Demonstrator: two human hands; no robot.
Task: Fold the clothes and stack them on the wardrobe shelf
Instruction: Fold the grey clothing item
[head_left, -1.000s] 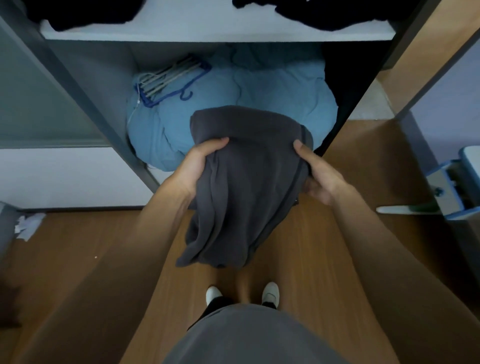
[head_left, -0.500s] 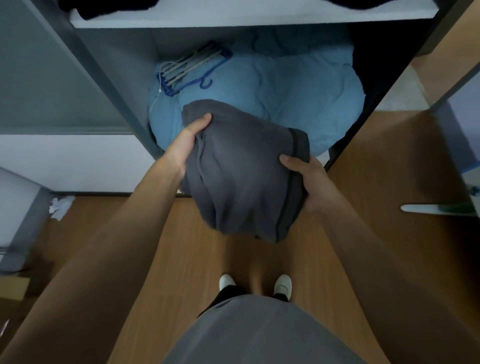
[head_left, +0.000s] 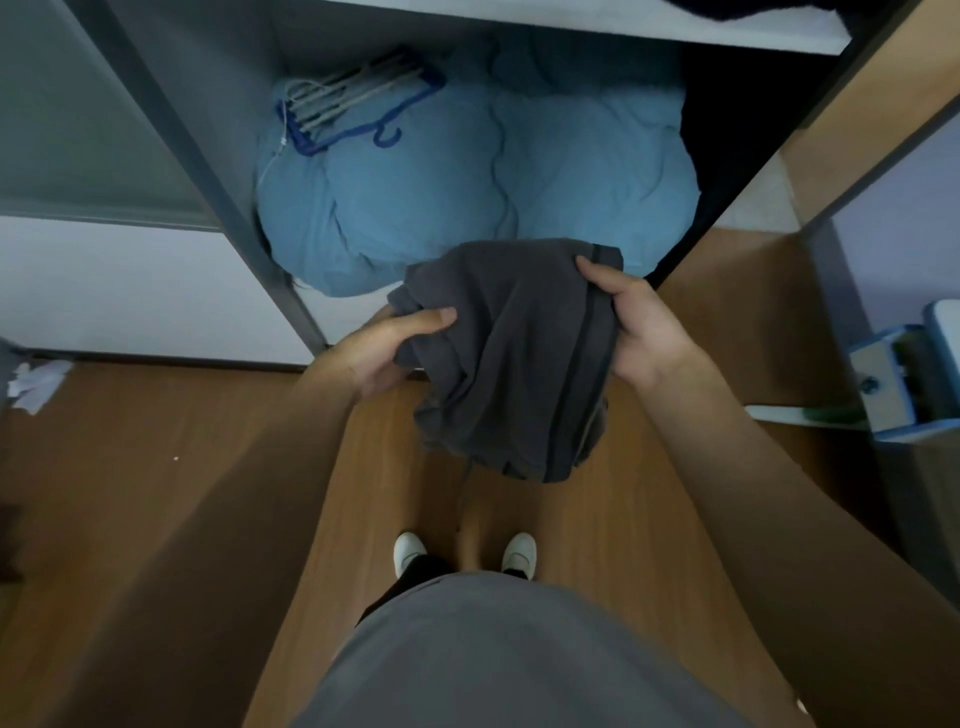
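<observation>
Far left, floor: a crumpled scrap of white paper (head_left: 37, 381) lies on the wooden floor (head_left: 197, 493) near the wall.

Left of centre: the grey wardrobe post (head_left: 208, 171) slants down to the floor. Inside the lower compartment, a bundle of hangers (head_left: 353, 106), pale ones within a blue one, lies on the upper left part of a blue duvet (head_left: 498, 192) that fills the compartment.

Centre: left hand (head_left: 384, 348) grips the left side of a dark grey garment (head_left: 509, 374), thumb lying on top of the fabric, fingers hidden beneath. The garment is bunched and partly folded, with a darker band running down its right side. A thin cord hangs from its lower edge. It is held in the air in front of the lower compartment, above the floor. Its top edge overlaps the front of the duvet in this view; contact cannot be judged. It is not on the shelf.

Right of centre: right hand (head_left: 639, 332) grips the garment's upper right corner, thumb on top beside the dark band. Hands are apart, one clamped on each side.

Below: two white shoes (head_left: 410, 551) stand on the floor.

Top right: the white wardrobe shelf (head_left: 623, 26) carries dark clothes (head_left: 737, 6) at its right end.

Far right: a blue and white box (head_left: 893, 374) stands at the frame edge.
</observation>
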